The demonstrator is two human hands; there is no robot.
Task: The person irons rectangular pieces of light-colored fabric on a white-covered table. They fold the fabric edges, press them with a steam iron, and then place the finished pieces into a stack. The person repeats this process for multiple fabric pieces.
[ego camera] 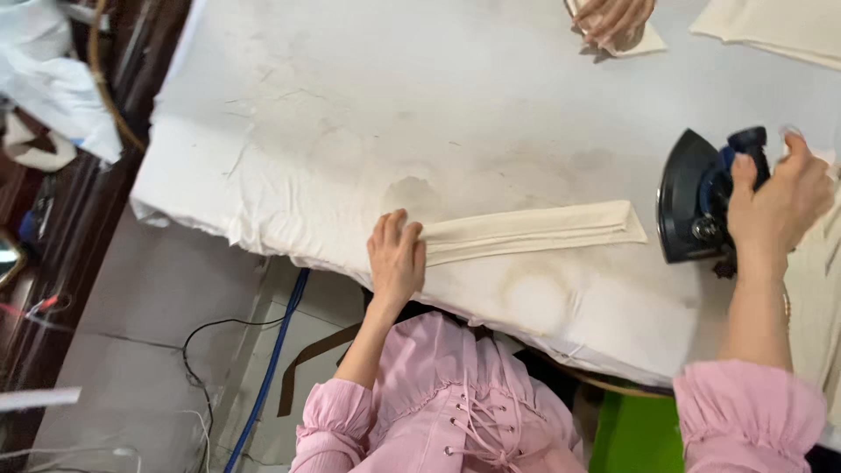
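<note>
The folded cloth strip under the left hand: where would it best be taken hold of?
Probably at its left end, coming from the table's near edge. The folded cloth strip lies flat and long, the left hand already presses that end, and the iron, held by the right hand, stands beside the other.

We see a long, narrow strip of cream cloth (534,231), folded flat lengthwise into layers, lying on a white padded pressing table (350,105) whose cover is wrinkled and marked with faint brown stains. The strip runs almost level, rising slightly toward the right, near the table's front edge. Its right end is cut at a slant, and its left end is pinned flat.

To the right of the strip, apart from it, stands a dark flat iron (701,200) with a blue handle, tipped up so its black pointed soleplate faces the strip's slanted end.
</note>
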